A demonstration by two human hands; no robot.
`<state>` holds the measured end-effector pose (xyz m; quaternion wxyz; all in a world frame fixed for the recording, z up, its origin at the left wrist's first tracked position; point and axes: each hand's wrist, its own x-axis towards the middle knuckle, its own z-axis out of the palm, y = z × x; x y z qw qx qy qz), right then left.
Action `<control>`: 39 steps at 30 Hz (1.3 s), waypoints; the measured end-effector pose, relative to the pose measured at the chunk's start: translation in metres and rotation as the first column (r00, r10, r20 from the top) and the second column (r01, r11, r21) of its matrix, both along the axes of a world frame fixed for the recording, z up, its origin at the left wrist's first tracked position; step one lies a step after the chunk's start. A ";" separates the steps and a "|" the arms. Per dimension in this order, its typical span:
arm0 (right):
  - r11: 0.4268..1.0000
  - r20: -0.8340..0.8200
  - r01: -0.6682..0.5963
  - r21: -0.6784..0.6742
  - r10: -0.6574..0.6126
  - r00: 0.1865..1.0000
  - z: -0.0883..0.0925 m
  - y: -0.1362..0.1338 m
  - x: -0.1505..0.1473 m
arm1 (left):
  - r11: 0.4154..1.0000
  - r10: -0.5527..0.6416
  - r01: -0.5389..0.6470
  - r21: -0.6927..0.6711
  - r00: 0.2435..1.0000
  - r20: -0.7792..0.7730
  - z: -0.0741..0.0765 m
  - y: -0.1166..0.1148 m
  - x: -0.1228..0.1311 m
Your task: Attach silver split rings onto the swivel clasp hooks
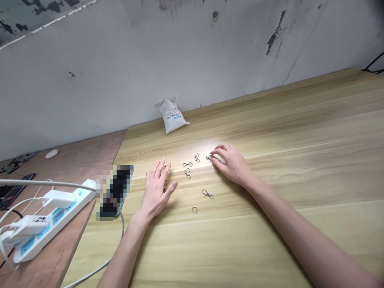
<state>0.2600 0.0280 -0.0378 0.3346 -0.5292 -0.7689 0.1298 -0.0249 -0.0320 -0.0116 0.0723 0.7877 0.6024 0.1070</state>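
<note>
My right hand (230, 163) is at the far end of the group of metal pieces, thumb and forefinger curled onto a small silver swivel clasp (208, 157). My left hand (157, 186) is open, fingers spread, palm down over the table. It partly covers a clasp (165, 185) and another bit of metal near its fingertips. Between the hands lie three more silver swivel clasps with rings: one clasp (197, 157) at the back, a second clasp (187, 164), and a third clasp (187, 173). Closer to me are another clasp (207, 194) and a loose split ring (195, 209).
A white labelled packet (173, 116) rests against the wall. Left of my left hand is a phone (115, 192), blurred, with a cable. A white power strip (57, 218) with plugged chargers sits on the reddish table (99, 150), beside the wood-grain table (270, 240).
</note>
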 end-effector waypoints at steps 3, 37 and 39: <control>1.000 0.005 -0.004 -0.003 0.004 1.000 -0.001 0.001 0.000 | 0.993 -0.069 0.074 0.089 0.996 -0.060 0.001 -0.010 0.022; 1.000 -0.004 -0.002 -0.003 0.002 1.000 0.000 -0.001 0.000 | 0.939 -0.292 0.319 0.129 0.937 -0.191 -0.008 -0.033 0.040; 1.000 -0.002 -0.004 0.000 0.004 1.000 -0.001 -0.001 0.000 | 0.894 -0.398 0.433 0.117 0.886 -0.236 -0.005 -0.045 0.039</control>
